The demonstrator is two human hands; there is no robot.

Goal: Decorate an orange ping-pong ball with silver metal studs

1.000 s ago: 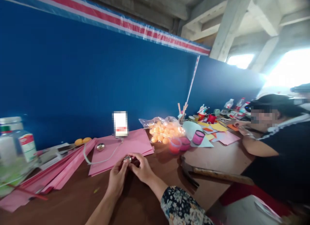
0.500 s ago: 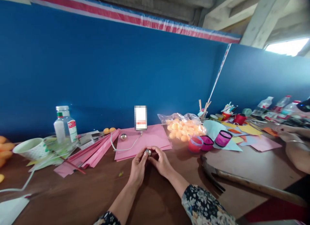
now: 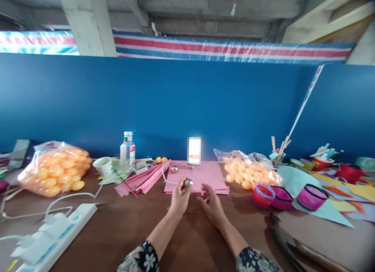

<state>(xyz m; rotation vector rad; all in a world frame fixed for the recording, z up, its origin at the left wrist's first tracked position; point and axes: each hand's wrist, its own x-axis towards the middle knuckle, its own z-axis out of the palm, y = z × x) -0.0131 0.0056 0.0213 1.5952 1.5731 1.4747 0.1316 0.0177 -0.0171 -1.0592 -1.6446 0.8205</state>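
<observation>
My left hand grips a small shiny silver ball between thumb and fingers, just over the front edge of a stack of pink paper. Beside it on the right, my right hand is apart from the ball, its fingers loosely curved and spread with nothing in them. A second silver ball rests on the left part of the pink paper. At the back of that paper stands a blurred-out white screen with a cable running from it.
Bags of orange balls lie left and right. A power strip is front left, a hammer front right. Bottles, a paper cup, folded pink strips, a red cup and purple rings surround the hands.
My right hand has let go of the silver ball and moved off to the right. The ball stays in my left hand. The view has turned left and levelled, showing the power strip.
</observation>
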